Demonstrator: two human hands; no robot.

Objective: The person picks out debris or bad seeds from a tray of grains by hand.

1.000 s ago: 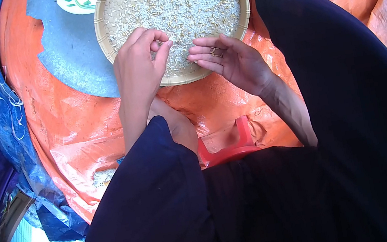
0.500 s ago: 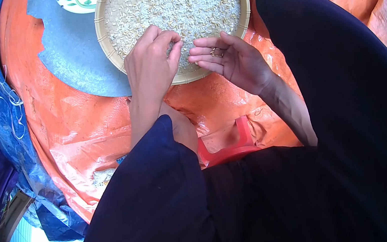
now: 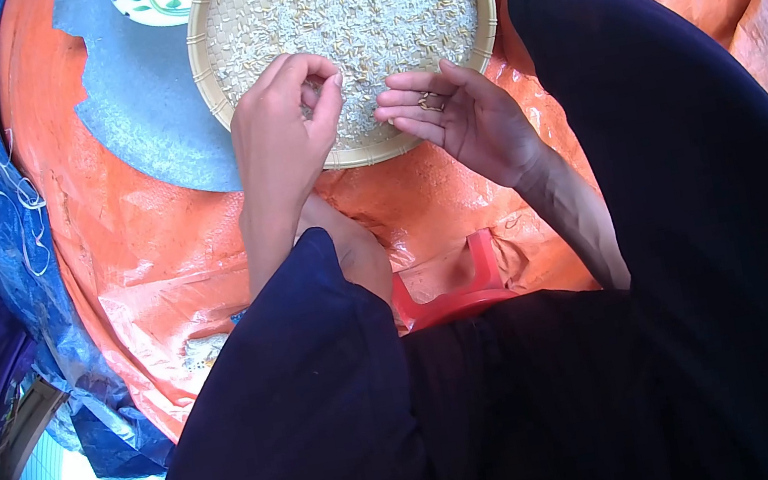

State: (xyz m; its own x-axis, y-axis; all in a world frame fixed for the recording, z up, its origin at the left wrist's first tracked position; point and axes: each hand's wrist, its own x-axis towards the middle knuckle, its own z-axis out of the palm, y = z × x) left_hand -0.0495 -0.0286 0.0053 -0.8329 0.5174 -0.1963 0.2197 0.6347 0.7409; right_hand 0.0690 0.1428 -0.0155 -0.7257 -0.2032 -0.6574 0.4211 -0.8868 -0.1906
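Observation:
A round woven tray (image 3: 205, 67) with a raised rim holds a layer of white and yellowish grains (image 3: 369, 16). Over its lower left edge is my left hand (image 3: 285, 120), thumb and index finger pinched together; whatever may be between the fingertips is too small to make out. My right hand (image 3: 465, 117) is at the tray's lower right edge, palm turned up and inward, fingers spread, a ring on one finger. Nothing can be seen lying in its palm. The two hands are apart.
Under the tray lies a grey-blue round sheet (image 3: 150, 126) on an orange tarp (image 3: 144, 248). A plate with a green leaf pattern (image 3: 150, 1) holds grains at the top left. A red plastic stool (image 3: 455, 304) is below the hands. Blue tarp (image 3: 15, 258) lines the left.
My left hand has moved a little left, away from my right hand, still pinched. My right hand has hardly moved.

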